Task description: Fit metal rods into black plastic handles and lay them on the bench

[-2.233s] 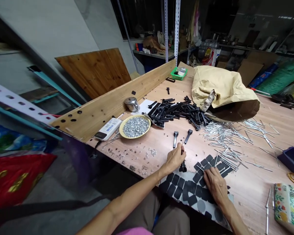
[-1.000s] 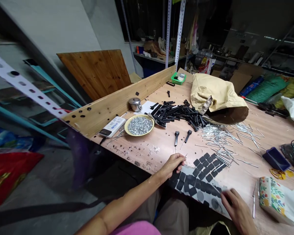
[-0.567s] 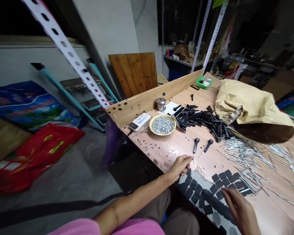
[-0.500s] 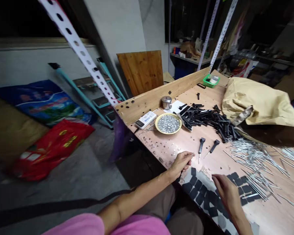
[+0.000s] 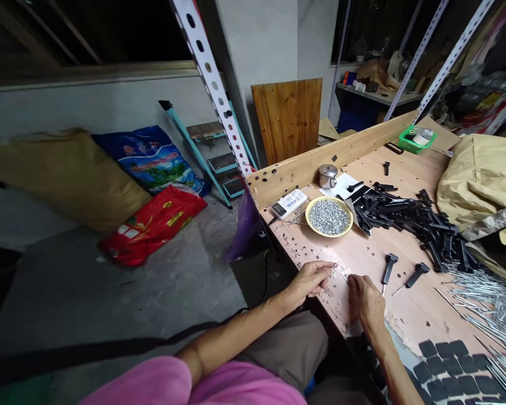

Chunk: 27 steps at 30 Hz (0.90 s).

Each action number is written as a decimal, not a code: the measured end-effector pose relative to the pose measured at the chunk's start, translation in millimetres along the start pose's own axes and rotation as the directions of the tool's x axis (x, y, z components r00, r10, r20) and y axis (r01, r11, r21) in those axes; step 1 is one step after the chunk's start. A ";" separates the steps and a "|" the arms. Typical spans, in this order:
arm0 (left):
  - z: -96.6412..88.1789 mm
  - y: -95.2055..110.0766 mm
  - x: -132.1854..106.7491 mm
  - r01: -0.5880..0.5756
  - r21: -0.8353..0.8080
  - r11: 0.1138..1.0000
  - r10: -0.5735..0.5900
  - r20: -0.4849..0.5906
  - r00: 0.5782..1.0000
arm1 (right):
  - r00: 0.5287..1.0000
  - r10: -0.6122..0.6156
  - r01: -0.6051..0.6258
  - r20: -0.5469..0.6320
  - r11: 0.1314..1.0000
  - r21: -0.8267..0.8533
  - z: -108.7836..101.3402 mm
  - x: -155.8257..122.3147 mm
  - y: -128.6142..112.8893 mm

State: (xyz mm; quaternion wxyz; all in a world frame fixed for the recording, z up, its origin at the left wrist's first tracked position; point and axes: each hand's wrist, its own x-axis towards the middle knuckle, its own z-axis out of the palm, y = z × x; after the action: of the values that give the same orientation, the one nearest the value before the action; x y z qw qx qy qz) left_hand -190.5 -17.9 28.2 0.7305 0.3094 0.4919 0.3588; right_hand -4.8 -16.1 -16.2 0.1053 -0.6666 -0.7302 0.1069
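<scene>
My left hand (image 5: 312,279) is closed in a pinch over the table's near edge, with a tiny thing at its fingertips too small to name. My right hand (image 5: 367,302) has its fingers drawn together, tips down at the tabletop beside a scatter of small metal pieces (image 5: 344,273); what they hold, if anything, is hidden. Behind the hands stands a yellow bowl (image 5: 308,224) full of small shiny metal pieces. Two black-headed parts with thin metal shafts, one nearer (image 5: 388,269) and one farther right (image 5: 417,275), lie to the right of my right hand.
A pile of black plastic parts (image 5: 405,216) and many metal rods (image 5: 489,304) cover the right side. Black square pads (image 5: 451,365) lie at the near right. A metal cup (image 5: 328,176), a white device (image 5: 293,201) and a yellowish sack (image 5: 484,180) are farther back.
My right hand has moved from over the black pads to the small metal pieces near my left hand. My left hand keeps its pinch. The view has turned left.
</scene>
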 end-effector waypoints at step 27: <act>34.0 -20.8 -16.5 -0.008 0.115 0.993 -0.015 0.199 0.980 | 0.868 0.482 -0.095 -0.121 0.400 0.912 -35.1 -52.6 -28.0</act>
State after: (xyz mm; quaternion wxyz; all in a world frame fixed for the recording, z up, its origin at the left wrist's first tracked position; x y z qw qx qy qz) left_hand -158.2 -46.3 30.8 0.7576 0.3849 0.4364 0.2957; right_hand -16.3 -70.4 25.1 0.5489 -0.6382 -0.4025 0.3597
